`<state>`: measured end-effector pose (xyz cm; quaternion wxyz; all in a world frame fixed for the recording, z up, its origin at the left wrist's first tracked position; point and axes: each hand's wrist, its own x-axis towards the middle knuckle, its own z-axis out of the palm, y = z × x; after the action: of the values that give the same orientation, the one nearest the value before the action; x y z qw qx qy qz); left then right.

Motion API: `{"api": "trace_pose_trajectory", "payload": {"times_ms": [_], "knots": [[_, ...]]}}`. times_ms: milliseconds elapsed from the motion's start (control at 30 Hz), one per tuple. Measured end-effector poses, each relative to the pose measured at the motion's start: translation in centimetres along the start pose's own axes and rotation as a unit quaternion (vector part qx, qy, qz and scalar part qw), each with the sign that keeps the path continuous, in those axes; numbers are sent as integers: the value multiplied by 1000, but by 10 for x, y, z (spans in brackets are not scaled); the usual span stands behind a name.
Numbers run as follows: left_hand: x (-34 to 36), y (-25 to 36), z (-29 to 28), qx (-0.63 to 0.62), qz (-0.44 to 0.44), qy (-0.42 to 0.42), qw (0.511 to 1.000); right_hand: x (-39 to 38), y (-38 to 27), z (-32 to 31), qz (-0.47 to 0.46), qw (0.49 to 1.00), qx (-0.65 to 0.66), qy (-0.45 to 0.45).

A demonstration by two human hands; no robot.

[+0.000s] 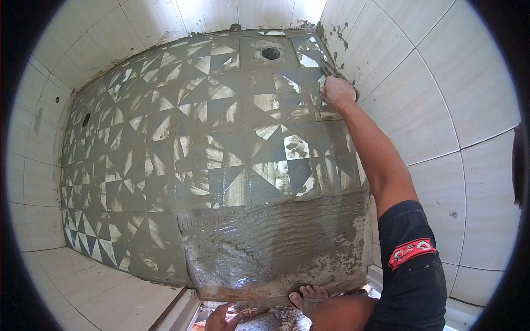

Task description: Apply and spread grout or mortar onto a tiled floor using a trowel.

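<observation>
My right hand (339, 91) is closed around a trowel (329, 70), mostly hidden by my fingers, at the upper right edge of the tiled floor by the wall. The patterned grey-and-white tiles (265, 149) are smeared with grey grout. My left hand (223, 319) is low at the bottom centre beside the threshold, fingers loosely bent and apart, partly out of the picture. A band of wet, ridged mortar (276, 231) spreads across the near part of the floor.
Pale tiled walls (425, 99) surround the floor. Drain holes (270, 53) are at the back and at the left (86, 119). My bare foot (309, 300) rests at the near edge, beside a door frame (179, 311) at lower left.
</observation>
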<state>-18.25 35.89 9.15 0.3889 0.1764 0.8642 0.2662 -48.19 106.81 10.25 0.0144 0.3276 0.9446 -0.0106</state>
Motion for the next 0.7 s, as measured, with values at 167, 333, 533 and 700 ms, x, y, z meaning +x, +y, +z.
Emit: {"api": "trace_pose_trajectory", "payload": {"times_ms": [167,333,533,700], "knots": [[1,17,-6,-63,-75,-59,993,-3,9,5,-11,1000,2,5],[-2,9,-2,-59,-45,-57,996,-6,12,7,-39,999,-7,16],[-4,12,0,-51,-44,-45,997,-3,21,25,-20,1000,-3,16],[-3,13,-7,-53,-39,-50,997,19,39,38,18,999,36,2]]}}
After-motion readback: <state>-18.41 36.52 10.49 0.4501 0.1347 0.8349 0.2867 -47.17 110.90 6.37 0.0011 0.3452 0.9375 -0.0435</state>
